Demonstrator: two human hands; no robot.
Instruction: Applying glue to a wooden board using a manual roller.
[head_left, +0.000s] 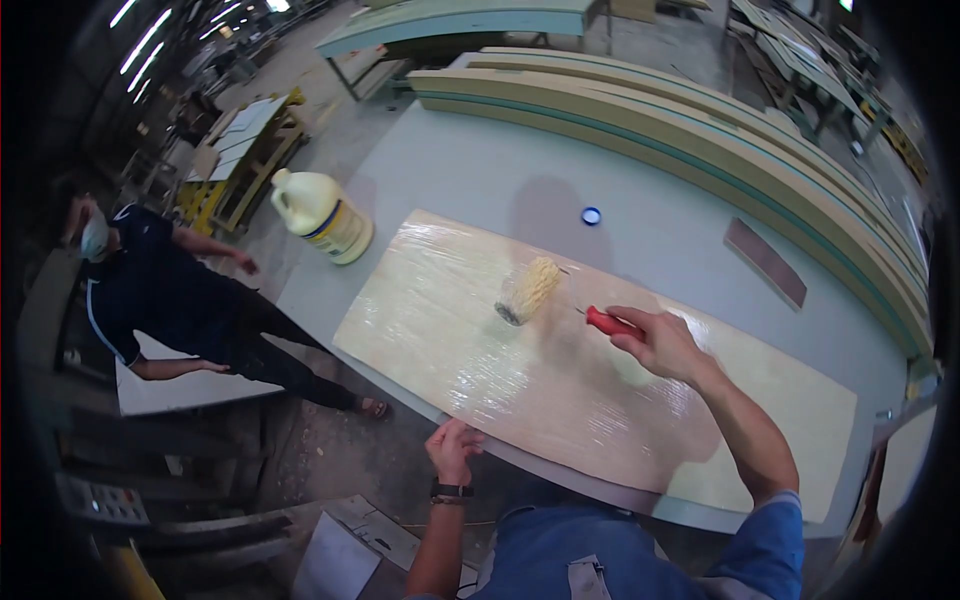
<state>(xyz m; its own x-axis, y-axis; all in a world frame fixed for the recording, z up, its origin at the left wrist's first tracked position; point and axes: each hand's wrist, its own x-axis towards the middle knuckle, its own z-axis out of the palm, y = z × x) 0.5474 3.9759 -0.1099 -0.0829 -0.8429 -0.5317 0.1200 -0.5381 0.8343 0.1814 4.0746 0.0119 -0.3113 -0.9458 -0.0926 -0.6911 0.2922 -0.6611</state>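
Note:
My right hand (pixel 655 343) is closed around the red handle of a paint roller (pixel 532 288). The roller's shaggy cream sleeve rests on, or just over, a long wooden panel (pixel 600 400) coated with shiny wet streaks. At the panel's near edge is my left hand (pixel 455 447), its fingers curled at the table's rim; whether they grip the panel or the tabletop is hard to make out. Beyond the panel's left end stands a cream plastic jug (pixel 325 215) with a handle and a blue-and-yellow label, its mouth uncapped.
A blue cap (pixel 591 216) and a brown sanding block-like strip (pixel 765 262) lie on the grey table (pixel 440 160) past the panel. Long stacked boards (pixel 680 130) line its far edge. To the left, a person (pixel 180 290) in dark clothes stands near the table.

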